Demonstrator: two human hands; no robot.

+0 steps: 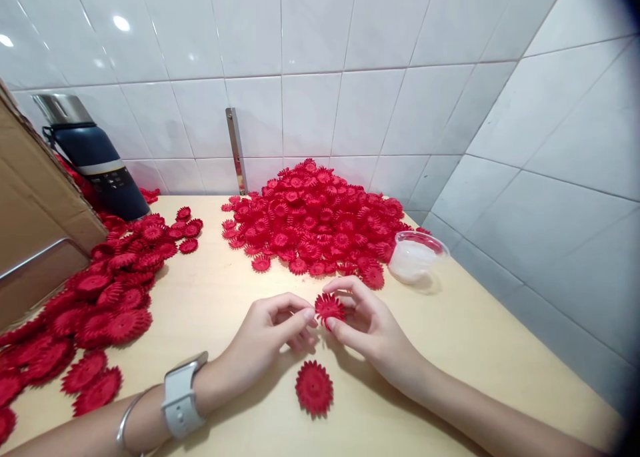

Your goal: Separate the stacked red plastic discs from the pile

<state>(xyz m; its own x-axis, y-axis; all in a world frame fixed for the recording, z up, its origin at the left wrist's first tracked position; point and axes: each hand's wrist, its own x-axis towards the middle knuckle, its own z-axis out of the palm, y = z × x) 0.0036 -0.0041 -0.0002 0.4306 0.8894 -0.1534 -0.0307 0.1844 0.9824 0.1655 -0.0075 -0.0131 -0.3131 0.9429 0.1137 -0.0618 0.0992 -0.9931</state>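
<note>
Between my two hands, above the table, is a small red felt-like flower piece (pixel 329 308) with a ring of narrow petals. My right hand (pixel 376 327) grips it from the right, thumb below and fingers above. At the flower's left edge, the thumb and forefinger of my left hand (pixel 280 327) are pinched together, seemingly on a petal tip. A larger, flatter red flower piece (pixel 314 389) with a toothed edge lies on the table just below my hands. Beyond them rises a big heap of small red flower pieces (pixel 315 223).
Larger toothed red pieces (pixel 95 303) spread along the left, beside a cardboard box (pixel 40 217). A dark blue bottle (pixel 100 163) stands tilted in view behind them. A clear plastic cup (pixel 414 260) sits right of the heap. Tiled walls (pixel 315 30) bound the table behind and right.
</note>
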